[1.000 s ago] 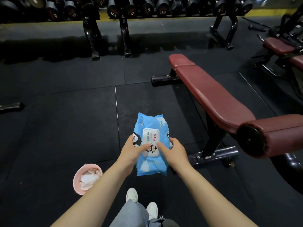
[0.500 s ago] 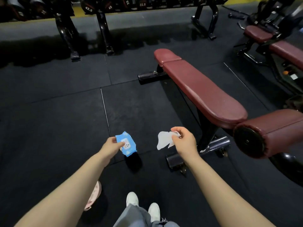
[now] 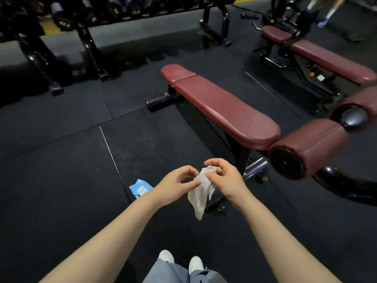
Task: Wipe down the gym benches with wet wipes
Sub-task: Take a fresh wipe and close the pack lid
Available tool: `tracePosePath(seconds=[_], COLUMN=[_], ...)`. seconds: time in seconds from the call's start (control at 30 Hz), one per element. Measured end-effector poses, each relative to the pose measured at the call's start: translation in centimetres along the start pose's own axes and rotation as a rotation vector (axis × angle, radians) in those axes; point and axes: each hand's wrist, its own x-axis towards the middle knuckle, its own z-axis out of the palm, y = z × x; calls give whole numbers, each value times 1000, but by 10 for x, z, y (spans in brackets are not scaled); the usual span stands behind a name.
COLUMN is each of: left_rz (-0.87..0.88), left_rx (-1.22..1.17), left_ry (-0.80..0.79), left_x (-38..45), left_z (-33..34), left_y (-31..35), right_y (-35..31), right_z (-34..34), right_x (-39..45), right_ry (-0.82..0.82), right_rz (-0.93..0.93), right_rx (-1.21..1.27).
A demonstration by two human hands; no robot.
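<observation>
A white wet wipe (image 3: pixel 201 196) hangs crumpled between my two hands in front of me. My left hand (image 3: pixel 176 185) pinches its left edge and my right hand (image 3: pixel 224 179) pinches its top. The blue wipes pack (image 3: pixel 140 186) lies on the black floor just left of my left wrist. A dark red flat bench (image 3: pixel 222 107) stretches away ahead and to the right, its near end close to my right hand. Red leg-roller pads (image 3: pixel 310 149) sit at its near right end.
A second red bench (image 3: pixel 326 58) stands at the far right. A dumbbell rack (image 3: pixel 87 37) runs along the back, its legs on the floor mats. My white shoes (image 3: pixel 181 260) show at the bottom. A person's legs (image 3: pixel 330 11) appear at the top right.
The wipes pack left my left hand and now lies on the floor. My left hand came over to the wipe that my right hand pulled out. The view shifted toward the bench.
</observation>
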Motion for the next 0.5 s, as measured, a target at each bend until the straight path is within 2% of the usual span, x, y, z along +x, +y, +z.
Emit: tracePosePath(seconds=[0.2,0.4,0.5], left_rz=[-6,-34,-55], left_rx=[0,56,47], left_ry=[-103,-372,-430], left_x=[16,27,28], left_z=[20,59,80], left_y=[19,41,49], right_y=[16,43,56], right_z=[-33,-75,-96], right_x=[-29,-69,-94], right_ry=[66,92,58], right_rz=[48,100,103], right_rx=[48,59,86])
